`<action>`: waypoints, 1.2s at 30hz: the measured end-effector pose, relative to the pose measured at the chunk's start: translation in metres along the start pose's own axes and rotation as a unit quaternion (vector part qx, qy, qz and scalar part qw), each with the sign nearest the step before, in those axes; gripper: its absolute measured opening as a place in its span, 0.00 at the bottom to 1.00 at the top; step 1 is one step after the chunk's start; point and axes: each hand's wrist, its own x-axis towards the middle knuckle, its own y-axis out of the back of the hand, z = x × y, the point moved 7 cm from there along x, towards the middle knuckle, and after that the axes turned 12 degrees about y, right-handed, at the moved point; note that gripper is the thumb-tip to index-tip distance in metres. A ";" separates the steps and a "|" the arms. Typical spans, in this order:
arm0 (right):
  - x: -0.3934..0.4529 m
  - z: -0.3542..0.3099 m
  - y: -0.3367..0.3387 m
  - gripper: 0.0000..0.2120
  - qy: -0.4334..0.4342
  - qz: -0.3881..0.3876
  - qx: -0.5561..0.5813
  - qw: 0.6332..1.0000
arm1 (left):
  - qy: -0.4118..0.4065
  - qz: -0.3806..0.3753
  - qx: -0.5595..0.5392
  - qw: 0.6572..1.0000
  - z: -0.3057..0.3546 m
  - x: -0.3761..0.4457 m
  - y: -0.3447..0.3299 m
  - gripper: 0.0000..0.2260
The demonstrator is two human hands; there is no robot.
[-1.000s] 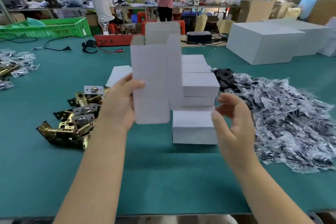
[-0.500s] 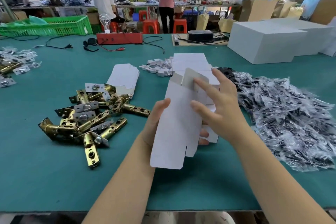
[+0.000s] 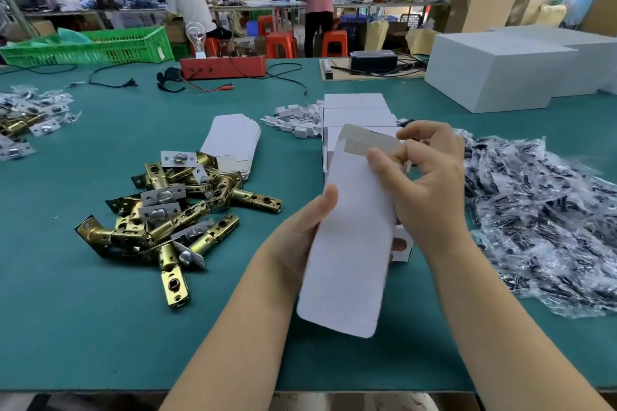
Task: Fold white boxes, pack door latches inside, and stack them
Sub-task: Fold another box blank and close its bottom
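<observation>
Tipped nearer since before: white box [image 3: 350,237], matte card, far flap bent | left hand [image 3: 300,237] gripping its side | right hand [image 3: 430,183] pinching flap | above table's [image 3: 100,327] near edge | brass latches [image 3: 167,210] heaped left | crinkly bagged parts [image 3: 541,210] right

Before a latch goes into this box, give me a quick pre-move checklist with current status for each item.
1. Box held firmly: ok. The left hand grips the white box from its left side.
2. Far-end flap closed: not ok. The right hand pinches the flap, which is not yet tucked in.
3. Near end of box open for loading: cannot tell.
4. Latches within reach: ok. The pile of brass latches lies left of the box on the green table.
5. A hand free to pick a latch: not ok, both are on the box.
6. Stack of finished boxes ready: ok, it stands just behind the hands.
</observation>
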 end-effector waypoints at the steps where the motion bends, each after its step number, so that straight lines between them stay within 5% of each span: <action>1: 0.002 0.005 0.002 0.16 -0.017 -0.012 0.023 1.000 | -0.010 -0.016 0.003 1.000 0.001 0.001 -0.003 0.28; 6: -0.003 0.025 0.003 0.08 -0.068 -0.015 0.059 0.996 | -0.072 0.109 0.015 0.991 0.011 0.003 0.016 0.10; 18: -0.034 0.032 -0.007 0.14 -0.098 -0.032 0.105 0.989 | -0.160 0.250 0.029 0.955 0.026 -0.002 0.029 0.19; 29: -0.034 0.049 0.005 0.16 -0.128 0.022 0.072 0.989 | -0.162 0.235 0.123 0.951 0.025 0.003 0.032 0.11; 34: -0.034 0.040 0.001 0.05 -0.120 0.007 0.257 0.959 | -0.147 0.189 0.119 0.964 0.023 -0.001 0.030 0.09; 36: -0.034 0.041 -0.004 0.10 -0.120 -0.024 0.333 0.935 | -0.115 0.166 0.147 0.968 0.017 0.000 0.028 0.07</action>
